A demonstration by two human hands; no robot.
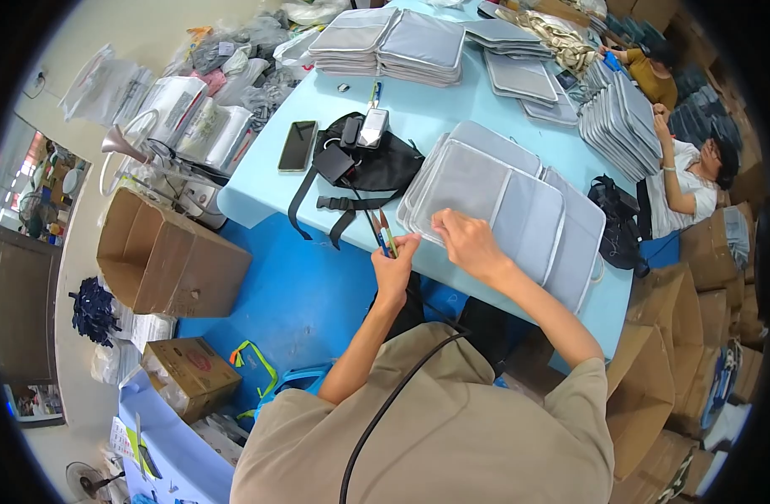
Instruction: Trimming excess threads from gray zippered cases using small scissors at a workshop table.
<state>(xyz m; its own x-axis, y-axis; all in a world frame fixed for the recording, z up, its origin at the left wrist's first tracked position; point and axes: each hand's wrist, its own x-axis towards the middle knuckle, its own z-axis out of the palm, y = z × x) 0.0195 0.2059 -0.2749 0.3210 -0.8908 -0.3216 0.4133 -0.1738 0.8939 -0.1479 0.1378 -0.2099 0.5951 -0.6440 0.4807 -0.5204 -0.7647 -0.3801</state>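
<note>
My left hand [394, 267] is closed round two slim brushes [383, 231] with pointed reddish-brown tips, one handle bluish and the other greenish. They point up and away from me, just off the table's near edge. My right hand [470, 241] is curled in a pinch over the near edge of a stack of flat grey fabric pouches [473, 178]. Whatever lies between its fingertips is too small to make out. A further grey pouch [576, 239] lies partly under the stack on its right.
A black waist bag [372, 172] with small devices on it and a phone [298, 146] lie on the light blue table [263, 189]. More pouch stacks [419, 46] stand at the back. Cardboard boxes [192, 260] flank the table. Another person [687, 181] sits at the right.
</note>
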